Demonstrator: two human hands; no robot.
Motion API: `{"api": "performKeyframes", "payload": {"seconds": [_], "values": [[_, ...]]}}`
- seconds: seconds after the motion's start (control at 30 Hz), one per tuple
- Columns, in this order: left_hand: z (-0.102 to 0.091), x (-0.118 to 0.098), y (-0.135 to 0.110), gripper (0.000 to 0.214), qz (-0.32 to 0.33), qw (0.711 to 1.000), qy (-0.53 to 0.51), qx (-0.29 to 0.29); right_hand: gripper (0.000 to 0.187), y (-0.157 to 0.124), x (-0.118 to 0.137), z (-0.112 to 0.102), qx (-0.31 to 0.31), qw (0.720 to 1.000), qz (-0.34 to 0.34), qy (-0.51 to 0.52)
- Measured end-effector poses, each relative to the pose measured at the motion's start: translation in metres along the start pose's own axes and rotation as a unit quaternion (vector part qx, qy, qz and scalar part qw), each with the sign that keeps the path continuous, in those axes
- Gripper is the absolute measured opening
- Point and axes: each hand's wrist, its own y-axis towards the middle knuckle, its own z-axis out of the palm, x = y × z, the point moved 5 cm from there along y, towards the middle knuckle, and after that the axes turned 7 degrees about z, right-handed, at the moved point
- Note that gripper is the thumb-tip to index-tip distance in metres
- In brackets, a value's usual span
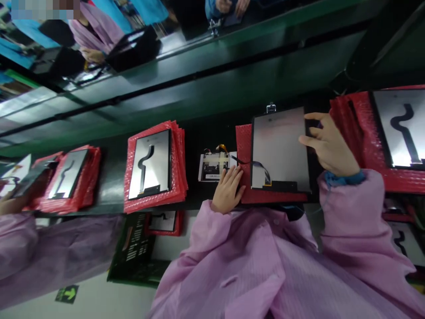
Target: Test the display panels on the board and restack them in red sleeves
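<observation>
The lilac coat (pixel 245 270) is nearest; beyond it, the right hand (pixel 328 144) pinches the right edge of a display panel (pixel 279 141) over a red pouch (pixel 244 139) on the counter (pixel 109 170). Best keep that rim grip and leave the black ribbon (pixel 244 162) slack, the left hand (pixel 228 188), fingers loosely extended, staying light at the small device (pixel 212 165). The panel looks smooth, silver-grey, dark along its lower edge.

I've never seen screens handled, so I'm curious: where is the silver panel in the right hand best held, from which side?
Probably by its right edge, coming from the right, where the right hand grips it. The silver panel is flat and thin, and the dark cable crosses its left edge toward the circuit board, so that side seems riskier.
</observation>
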Motion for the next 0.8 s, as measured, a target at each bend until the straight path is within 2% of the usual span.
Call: {"api": "performKeyframes", "payload": {"seconds": [0.13,0.23,0.3,0.37,0.4,0.47,0.53,0.6,0.7,0.8], "values": [[0.002,0.0,0.0,0.052,-0.014,1.0,-0.013,0.006,0.064,0.026,-0.036,0.031,0.078,0.992,0.086,0.05],[-0.002,0.0,0.0,0.049,0.0,1.0,-0.023,-0.001,0.071,0.028,-0.042,0.034,0.057,0.991,0.094,-0.072],[-0.011,0.003,0.006,0.043,0.014,0.999,-0.037,-0.018,0.063,0.024,-0.029,0.032,-0.012,0.973,0.037,-0.226],[-0.026,0.015,0.019,0.035,0.012,0.997,-0.045,-0.054,0.047,0.017,-0.008,0.041,-0.073,0.931,-0.047,-0.355],[-0.033,0.023,0.03,0.033,0.004,0.996,-0.045,-0.074,0.04,0.014,0.001,0.051,-0.073,0.914,-0.08,-0.391],[-0.044,0.043,0.055,0.033,-0.013,0.995,-0.035,-0.097,0.037,0.013,0.01,0.082,-0.005,0.902,-0.102,-0.42],[-0.045,0.062,0.083,0.036,-0.025,0.997,-0.027,-0.07,0.038,0.017,0.012,0.114,0.082,0.901,-0.081,-0.418],[-0.038,0.078,0.106,0.04,-0.038,0.999,-0.033,-0.003,0.033,0.021,0.01,0.135,0.124,0.905,-0.053,-0.404],[-0.03,0.091,0.12,0.022,-0.036,0.995,-0.063,0.072,0.025,0.023,0.01,0.146,0.134,0.915,-0.053,-0.377],[-0.04,0.092,0.116,0.011,-0.009,0.993,-0.095,0.064,0.022,0.016,0.012,0.145,0.123,0.916,-0.08,-0.373]]}}
